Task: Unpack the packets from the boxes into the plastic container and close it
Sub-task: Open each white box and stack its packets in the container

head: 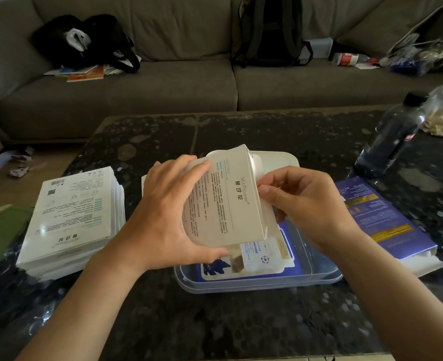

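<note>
While tilted, box [225,199] in left grip [163,217]

Grey-brown sofa [163,82] behind dark speckled table [241,131] — dim light.

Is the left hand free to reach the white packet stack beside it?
Probably not yet: the left hand grips the white box. Nothing stands between it and the stack, though.
</note>
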The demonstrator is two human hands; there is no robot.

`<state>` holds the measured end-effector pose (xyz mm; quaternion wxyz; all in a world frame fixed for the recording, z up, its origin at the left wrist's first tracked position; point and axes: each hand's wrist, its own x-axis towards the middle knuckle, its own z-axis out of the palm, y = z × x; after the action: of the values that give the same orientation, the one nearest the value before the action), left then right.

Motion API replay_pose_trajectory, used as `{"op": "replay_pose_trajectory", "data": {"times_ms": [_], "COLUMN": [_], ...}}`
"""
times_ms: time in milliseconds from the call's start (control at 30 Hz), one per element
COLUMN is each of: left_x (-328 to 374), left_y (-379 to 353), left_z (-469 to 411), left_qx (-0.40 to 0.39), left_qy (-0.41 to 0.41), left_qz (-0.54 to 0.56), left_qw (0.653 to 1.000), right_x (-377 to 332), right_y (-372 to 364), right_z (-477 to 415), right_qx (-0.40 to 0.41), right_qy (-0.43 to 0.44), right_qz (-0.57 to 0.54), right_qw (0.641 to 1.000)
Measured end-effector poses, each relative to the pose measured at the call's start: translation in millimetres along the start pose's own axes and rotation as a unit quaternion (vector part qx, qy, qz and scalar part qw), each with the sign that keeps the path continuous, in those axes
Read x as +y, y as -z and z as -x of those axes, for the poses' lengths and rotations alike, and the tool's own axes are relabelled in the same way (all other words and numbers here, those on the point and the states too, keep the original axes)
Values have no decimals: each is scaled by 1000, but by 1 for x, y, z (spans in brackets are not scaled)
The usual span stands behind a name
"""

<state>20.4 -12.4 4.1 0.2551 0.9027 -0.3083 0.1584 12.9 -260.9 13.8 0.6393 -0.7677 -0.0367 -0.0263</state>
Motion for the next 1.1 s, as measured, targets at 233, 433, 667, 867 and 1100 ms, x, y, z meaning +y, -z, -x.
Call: {"op": "replay_pose_trajectory", "data": {"times_ms": [233, 433, 667, 867, 1100], "left_x": [-2, 3, 6, -1, -2], "left_y": [3, -3, -5, 5, 8], "left_z": [-1, -1, -3, -2, -2], "left_qx": [1, -20, -30, -22, -28], "left_qy": [-5, -23, -30, -7, 4], "left_qz": [-47, -77, -71, -80, -87], "left_qw": [999, 997, 997, 997, 996], "right_x": [-5, -13, -15, -19, -27], "right_y": [-9, -11, -10, -4, -4], "right_z": [7, 8, 8, 6, 14], "right_qx": [-11, -81, -100, -18, -18], "right_qy": [1, -62, -120, -29, 85], "right_qz": [84, 40, -44, 125, 216], "right_qw": [996, 994, 987, 992, 973]}}
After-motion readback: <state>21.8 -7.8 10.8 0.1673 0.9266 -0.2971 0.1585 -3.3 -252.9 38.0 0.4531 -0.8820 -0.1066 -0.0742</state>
